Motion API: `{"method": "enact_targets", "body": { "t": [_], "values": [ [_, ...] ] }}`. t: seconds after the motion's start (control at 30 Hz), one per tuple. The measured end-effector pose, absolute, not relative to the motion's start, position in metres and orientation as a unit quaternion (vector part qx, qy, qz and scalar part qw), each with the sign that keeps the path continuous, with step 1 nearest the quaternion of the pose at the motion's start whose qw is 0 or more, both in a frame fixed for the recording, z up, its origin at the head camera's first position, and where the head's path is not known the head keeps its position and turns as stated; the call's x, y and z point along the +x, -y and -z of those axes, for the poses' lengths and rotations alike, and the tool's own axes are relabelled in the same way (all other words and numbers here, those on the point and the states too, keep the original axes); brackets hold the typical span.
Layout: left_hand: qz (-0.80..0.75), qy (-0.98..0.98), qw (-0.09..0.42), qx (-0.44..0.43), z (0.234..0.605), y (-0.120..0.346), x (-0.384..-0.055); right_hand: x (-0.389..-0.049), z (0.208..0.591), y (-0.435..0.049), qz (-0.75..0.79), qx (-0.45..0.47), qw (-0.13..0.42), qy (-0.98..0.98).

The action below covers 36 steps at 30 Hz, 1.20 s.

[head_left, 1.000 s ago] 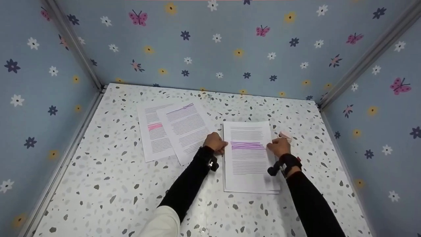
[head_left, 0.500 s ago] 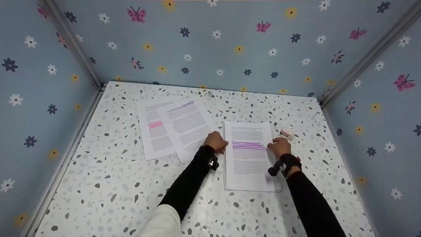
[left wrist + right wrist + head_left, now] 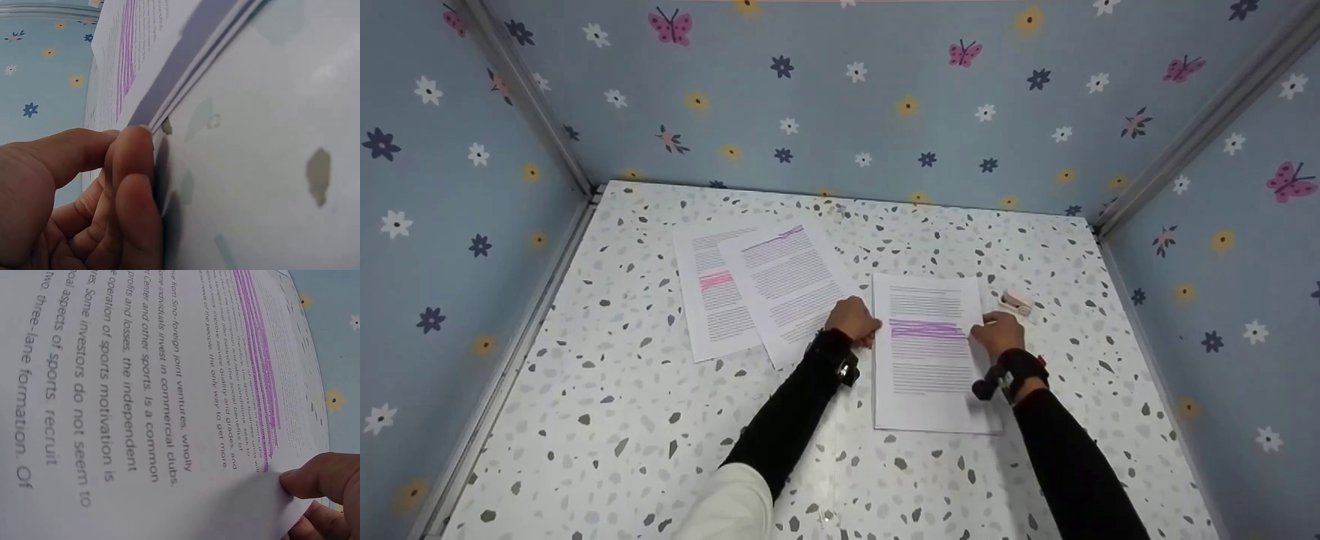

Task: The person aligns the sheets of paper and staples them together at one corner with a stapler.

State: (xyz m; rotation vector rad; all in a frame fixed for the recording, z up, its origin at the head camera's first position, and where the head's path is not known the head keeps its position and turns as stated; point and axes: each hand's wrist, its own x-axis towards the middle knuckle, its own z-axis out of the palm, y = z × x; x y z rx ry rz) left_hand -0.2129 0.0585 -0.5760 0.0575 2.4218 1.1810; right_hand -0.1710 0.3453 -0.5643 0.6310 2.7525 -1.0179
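- Counting one left hand [image 3: 853, 320], one right hand [image 3: 1000, 334], one paper stack [image 3: 928, 360], two loose sheets [image 3: 787, 292], one little pink gadget [image 3: 1016, 303].
- Left hand: fingers mostly curled in, thumb on top, pinching the stack's left edge.
- Right hand: same deal on the right edge, thumb on the page, fingers tucked below.
- Paper stack: on the tabletop [image 3: 585, 360] between both hands, right of the loose sheets. Smooth, white, rectangular, printed, purple scribble band across. Can't tell how many pages.
- Loose sheets: tilted, overlapping, one marked pink, one purple.
- Pink gadget: just beyond the right hand, too tiny to identify.
- Tabletop: white, shiny, grey-flecked, kinda terrazzo.
- Walls [image 3: 855, 105]: three, flat, blue, flower-and-butterfly print.
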Motion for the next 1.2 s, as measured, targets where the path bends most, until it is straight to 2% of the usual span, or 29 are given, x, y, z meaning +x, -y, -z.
{"method": "enact_targets", "body": {
  "t": [0.37, 1.2],
  "values": [
    [-0.391, -0.9, 0.187, 0.037, 0.5807, -0.0612, -0.2134, -0.173, 0.5727, -0.3506, 0.345, 0.197, 0.066, -0.915],
    [-0.375, -0.907, 0.191, 0.032, 0.5822, -0.0595, -0.2119, -0.1681, 0.5712, -0.3472, 0.335, 0.204, 0.074, -0.917]
  ]
}}
